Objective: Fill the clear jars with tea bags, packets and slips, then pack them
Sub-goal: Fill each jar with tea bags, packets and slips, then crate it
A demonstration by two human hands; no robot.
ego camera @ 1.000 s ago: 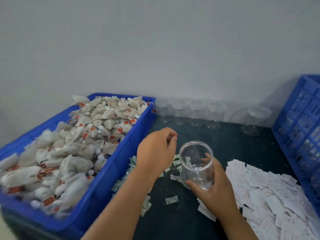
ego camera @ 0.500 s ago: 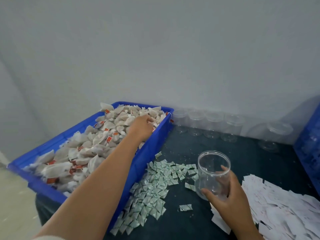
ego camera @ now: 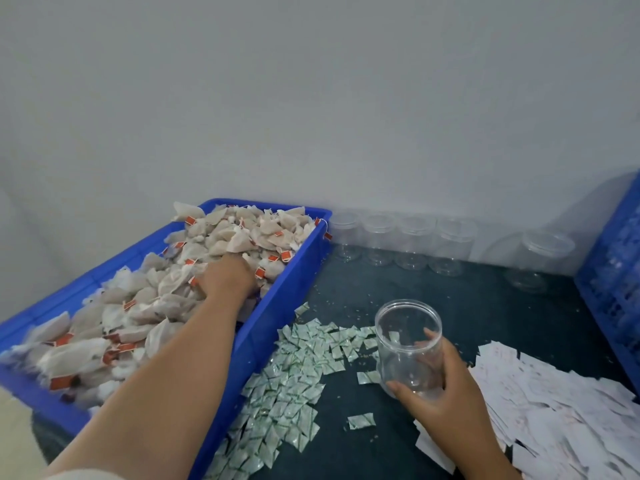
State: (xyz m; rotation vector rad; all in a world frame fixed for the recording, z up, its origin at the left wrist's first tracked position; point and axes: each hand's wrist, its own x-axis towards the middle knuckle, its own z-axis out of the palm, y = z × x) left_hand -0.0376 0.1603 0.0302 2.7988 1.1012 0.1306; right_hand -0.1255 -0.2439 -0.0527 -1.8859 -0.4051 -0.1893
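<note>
A blue bin (ego camera: 281, 299) at the left is heaped with white tea bags (ego camera: 166, 289) with red tags. My left hand (ego camera: 227, 280) reaches into the heap, its fingers bent down among the bags and hidden. On the dark table to the right, my right hand (ego camera: 446, 393) grips a clear open jar (ego camera: 408, 327) that stands upright. A small green packet shows through the jar's wall; I cannot tell whether it is inside. Between bin and jar lie several green-and-white packets (ego camera: 294, 375). White paper slips (ego camera: 554, 414) are piled at the right.
Several empty clear jars (ego camera: 412, 244) line the wall behind, and another jar (ego camera: 540, 261) stands apart to their right. A blue lattice crate (ego camera: 613, 271) closes off the right side. The grey wall runs along the back of the table.
My left hand left the spot beside the jar, went into the blue bin and now digs into the tea bags. The right hand keeps hold of the jar.
</note>
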